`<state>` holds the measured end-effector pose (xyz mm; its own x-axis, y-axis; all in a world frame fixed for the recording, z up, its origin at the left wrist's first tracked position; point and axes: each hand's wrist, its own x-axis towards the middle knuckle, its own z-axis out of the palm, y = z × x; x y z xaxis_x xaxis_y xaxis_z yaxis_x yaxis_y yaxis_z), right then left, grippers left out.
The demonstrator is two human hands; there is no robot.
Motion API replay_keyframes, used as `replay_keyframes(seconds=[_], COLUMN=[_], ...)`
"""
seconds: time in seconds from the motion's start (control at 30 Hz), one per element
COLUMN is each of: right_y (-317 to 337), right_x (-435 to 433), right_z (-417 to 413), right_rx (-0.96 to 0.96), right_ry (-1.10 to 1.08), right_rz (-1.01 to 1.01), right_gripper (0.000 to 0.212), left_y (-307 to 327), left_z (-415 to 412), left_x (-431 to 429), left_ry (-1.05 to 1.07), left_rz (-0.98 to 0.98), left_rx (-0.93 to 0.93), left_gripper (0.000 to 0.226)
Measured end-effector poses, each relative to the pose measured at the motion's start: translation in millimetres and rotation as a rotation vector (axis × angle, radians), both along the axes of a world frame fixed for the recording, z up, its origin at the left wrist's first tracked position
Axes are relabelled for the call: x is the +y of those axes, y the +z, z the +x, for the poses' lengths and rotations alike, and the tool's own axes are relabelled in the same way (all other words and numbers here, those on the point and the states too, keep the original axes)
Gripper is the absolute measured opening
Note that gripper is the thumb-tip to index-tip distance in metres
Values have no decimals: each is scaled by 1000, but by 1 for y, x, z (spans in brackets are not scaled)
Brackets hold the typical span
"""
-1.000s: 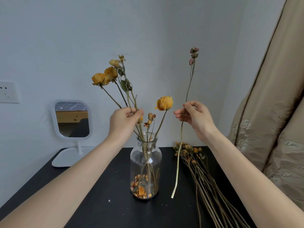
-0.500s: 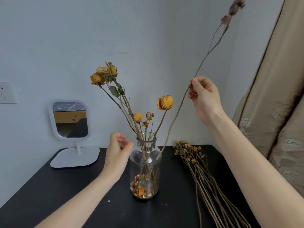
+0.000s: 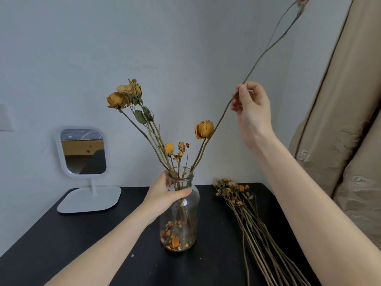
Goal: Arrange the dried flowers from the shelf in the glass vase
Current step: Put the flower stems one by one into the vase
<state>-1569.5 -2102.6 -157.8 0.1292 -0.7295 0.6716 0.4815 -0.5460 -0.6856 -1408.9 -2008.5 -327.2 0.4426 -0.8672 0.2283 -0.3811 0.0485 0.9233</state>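
A clear glass vase (image 3: 181, 223) stands on the black table (image 3: 82, 244), holding several dried yellow roses (image 3: 204, 129) and loose petals at its bottom. My left hand (image 3: 165, 193) grips the vase at its neck. My right hand (image 3: 251, 112) pinches a long thin dried stem (image 3: 266, 48) up at the right. The stem slants down to the left, and its lower end reaches the vase mouth. Its flower head is cut off by the top edge of the view.
A bundle of dried flowers (image 3: 243, 203) lies on the table right of the vase. A white stand mirror (image 3: 82, 153) sits at the back left. A beige curtain (image 3: 340, 120) hangs at the right, and a grey wall is behind.
My left hand let go of the rose stems, dropped and took hold of the vase neck. My right hand lifted the thin stem, tilted it and brought its lower end to the vase mouth.
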Motion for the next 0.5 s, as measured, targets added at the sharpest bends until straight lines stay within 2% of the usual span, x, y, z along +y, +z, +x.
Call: replay_keyframes(seconds=[0.27, 0.5], right_y=[-45, -47], right_x=[6, 9], right_z=[8, 8], right_rx=[271, 361], right_ry=[-25, -77], right_rz=[-49, -120], right_gripper=[16, 12], left_y=[-5, -6], left_z=[0, -3], left_x=[-2, -5], left_ry=[4, 37], left_rz=[-11, -24], left_rx=[8, 20], left_gripper=[48, 56])
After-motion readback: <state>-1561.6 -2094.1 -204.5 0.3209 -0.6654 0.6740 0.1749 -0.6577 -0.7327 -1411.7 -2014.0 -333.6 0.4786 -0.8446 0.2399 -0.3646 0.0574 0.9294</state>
